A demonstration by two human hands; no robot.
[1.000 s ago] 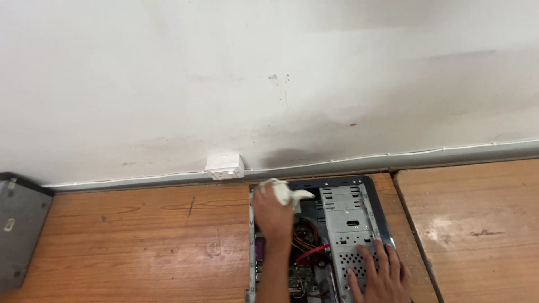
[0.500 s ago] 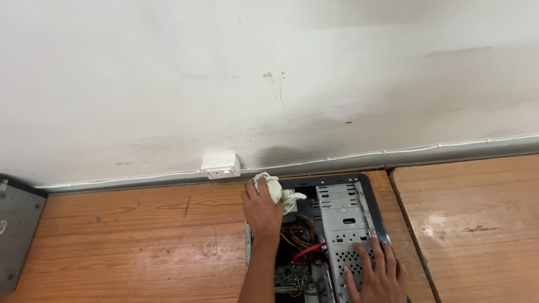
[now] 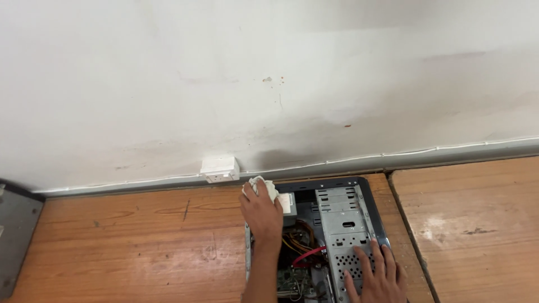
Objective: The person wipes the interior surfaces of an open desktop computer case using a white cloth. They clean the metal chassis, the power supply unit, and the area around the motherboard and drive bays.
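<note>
Two bare hands work over an open black desktop computer case (image 3: 368, 188) lying on a brown wooden table (image 3: 129, 247), its long axis running away toward the white wall. The left hand (image 3: 261, 210) is closed around a crumpled white cloth (image 3: 264, 188) at the case's far left corner, just below a white rectangular wall socket (image 3: 220, 168). The right hand (image 3: 377, 275) lies open, fingers spread flat on the perforated grey metal drive cage (image 3: 342, 216), holding nothing.

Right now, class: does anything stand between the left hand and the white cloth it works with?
Nothing visible does. The left hand already grips the white cloth at the top left corner of the open computer case; the right hand rests on the metal drive cage.
</note>
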